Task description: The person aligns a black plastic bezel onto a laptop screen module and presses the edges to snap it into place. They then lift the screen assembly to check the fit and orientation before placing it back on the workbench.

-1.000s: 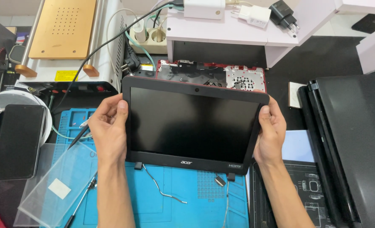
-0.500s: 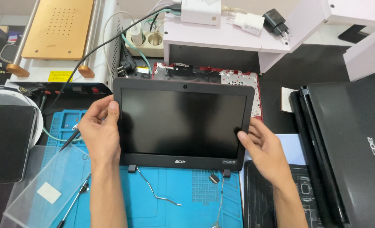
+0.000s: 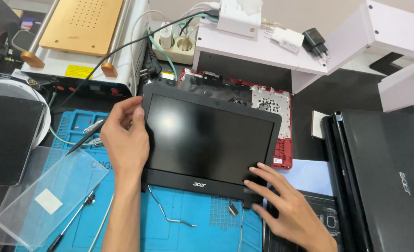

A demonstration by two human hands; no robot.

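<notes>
A black laptop screen assembly [image 3: 207, 140] with a dark panel lies over a blue work mat [image 3: 193, 228]. My left hand [image 3: 125, 135] grips its left edge, thumb on the front bezel. My right hand [image 3: 286, 205] rests with spread fingertips on the lower right corner of the bezel. Thin cables [image 3: 167, 212] and small hinges hang from the assembly's bottom edge. A red laptop base [image 3: 277, 116] with bare internals lies partly under the screen's far side.
A stack of closed black laptops [image 3: 384, 177] sits at the right. A clear plastic sheet [image 3: 43, 196], tweezers [image 3: 83, 137] and thin tools lie at the left. A heating machine with an orange plate [image 3: 78, 28], a power strip and white shelves stand at the back.
My right hand left the screen's right edge and came down to its lower right corner, fingers spread. The screen assembly shifted a little and now sits tilted. My left hand stayed on the left edge.
</notes>
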